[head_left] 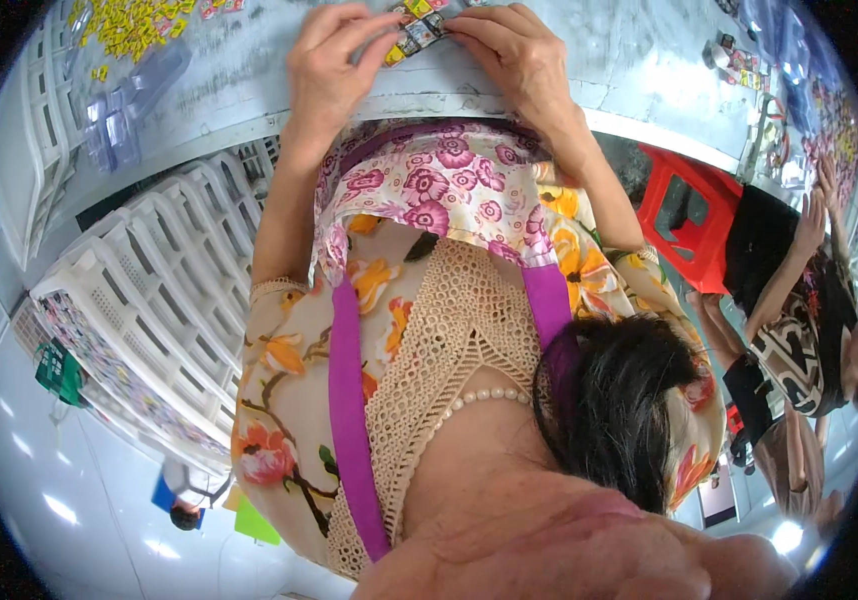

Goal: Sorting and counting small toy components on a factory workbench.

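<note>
On the pale tabletop, near its front edge, lies a small cluster of printed pieces in yellow, black, white and red, set close together like little tiles. My left hand pinches the cluster's left side between thumb and fingertips. From the other side, my right hand has its fingers closed at the right end of the same cluster. The top of the cluster is cut off by the picture's upper edge, and my fingertips cover part of its sides.
Small yellow pieces lie heaped at the table's far left, with clear plastic trays nearer. White crates stand stacked below left. A red stool is at right, near another person. More small pieces lie on the table's right.
</note>
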Tool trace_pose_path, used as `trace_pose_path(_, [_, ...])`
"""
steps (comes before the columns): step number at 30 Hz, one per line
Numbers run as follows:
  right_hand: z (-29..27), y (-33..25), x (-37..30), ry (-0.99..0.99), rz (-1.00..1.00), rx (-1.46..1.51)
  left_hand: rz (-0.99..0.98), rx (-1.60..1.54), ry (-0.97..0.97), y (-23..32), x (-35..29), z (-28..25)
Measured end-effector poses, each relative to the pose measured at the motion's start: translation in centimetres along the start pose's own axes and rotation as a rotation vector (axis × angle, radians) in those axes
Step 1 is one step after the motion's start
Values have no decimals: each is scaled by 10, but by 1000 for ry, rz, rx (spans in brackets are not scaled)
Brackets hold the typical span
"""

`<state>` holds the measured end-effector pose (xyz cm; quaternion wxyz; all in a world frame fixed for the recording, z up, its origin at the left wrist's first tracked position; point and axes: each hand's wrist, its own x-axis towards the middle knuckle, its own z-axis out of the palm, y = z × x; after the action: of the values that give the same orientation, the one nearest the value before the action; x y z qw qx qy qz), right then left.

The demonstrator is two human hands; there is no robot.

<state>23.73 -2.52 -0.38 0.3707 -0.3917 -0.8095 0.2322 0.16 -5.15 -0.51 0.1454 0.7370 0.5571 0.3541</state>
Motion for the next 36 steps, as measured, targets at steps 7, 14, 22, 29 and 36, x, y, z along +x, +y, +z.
trace_pose_path(7, [0,-13,3,-108,-115,-110,-171,-86,-1,20,-7,-8])
trace_pose_path(14, [12,0,-9,-60,-203,-283,16,121,-226,19,-14,1])
trace_pose_path(22, [-43,9,-18,43,206,-67,37,22,-16,-7,0,-9])
trace_pose_path(29, [-35,34,-37,-8,67,-196,172,123,-4,-49,17,-29])
trace_pose_path(36, [-30,34,-16,104,301,-197,-317,290,103,-85,94,-49])
